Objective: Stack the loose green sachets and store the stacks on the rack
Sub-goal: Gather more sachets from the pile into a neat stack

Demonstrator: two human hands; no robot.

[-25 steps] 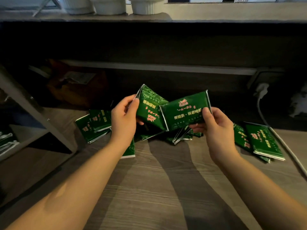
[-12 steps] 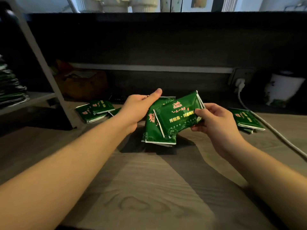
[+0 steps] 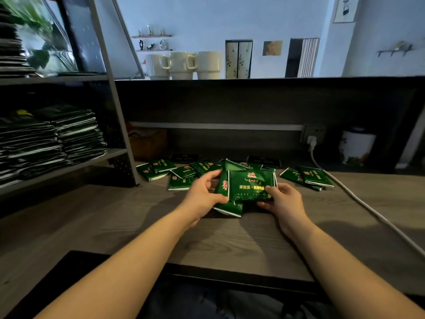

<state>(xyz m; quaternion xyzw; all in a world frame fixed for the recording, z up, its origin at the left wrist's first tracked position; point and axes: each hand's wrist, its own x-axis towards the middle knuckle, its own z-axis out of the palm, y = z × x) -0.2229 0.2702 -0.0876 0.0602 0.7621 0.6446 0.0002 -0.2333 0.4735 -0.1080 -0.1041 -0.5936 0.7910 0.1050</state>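
Both hands grip a small bundle of green sachets (image 3: pixel 250 186) at frame centre, just above the wooden surface (image 3: pixel 230 240). The left hand (image 3: pixel 204 192) clamps the bundle's left edge; the right hand (image 3: pixel 284 200) holds its lower right corner, thumb on the front sachet. Loose sachets (image 3: pixel 184 173) lie scattered behind. Finished stacks (image 3: pixel 76 134) fill the rack (image 3: pixel 119 125) at frame left.

We see a small bunch of green sachets (image 3: pixel 251 186) with red and gold print, raised just above the desk, the front one facing us. Loose sachets (image 3: pixel 184 172) lie scattered behind it, while neat stacks (image 3: pixel 76 132) fill the rack (image 3: pixel 69 168) at left.
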